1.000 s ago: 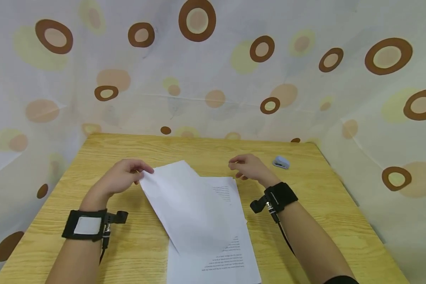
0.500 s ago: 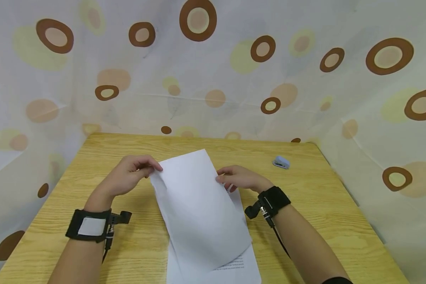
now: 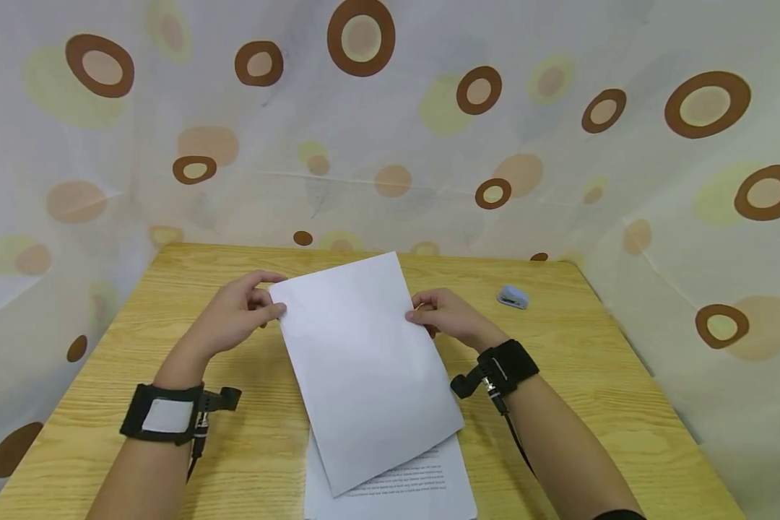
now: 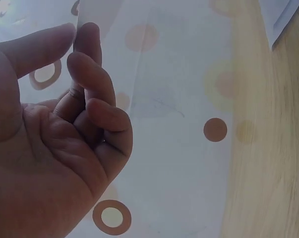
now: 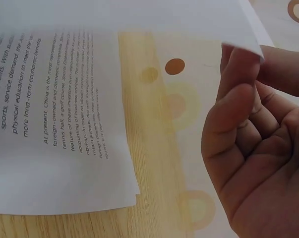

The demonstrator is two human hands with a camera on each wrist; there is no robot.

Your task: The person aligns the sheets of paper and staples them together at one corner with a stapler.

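A blank white sheet of paper point(image 3: 364, 368) is held up at a tilt between both hands in the head view. My left hand point(image 3: 234, 310) pinches its far left corner with thumb and fingers. My right hand point(image 3: 451, 315) pinches the right edge a little below the far right corner. In the right wrist view, the paper's edge runs between the thumb and fingers point(image 5: 238, 74). Beneath it lies a stack of printed paper point(image 3: 429, 484), its near end showing lines of text. The right wrist view shows more of the printed text point(image 5: 65, 99).
A small light-blue stapler point(image 3: 513, 297) sits on the wooden table point(image 3: 559, 433), beyond the right hand. A patterned cloth point(image 3: 390, 144) hangs behind and along both sides of the table. Each wrist wears a black strap point(image 3: 162, 413) with a camera and cable.
The right hand has moved from beside the stack to the sheet's right edge and grips it. The sheet has been raised away from the stack and flattened, its far edge shifting back and right.
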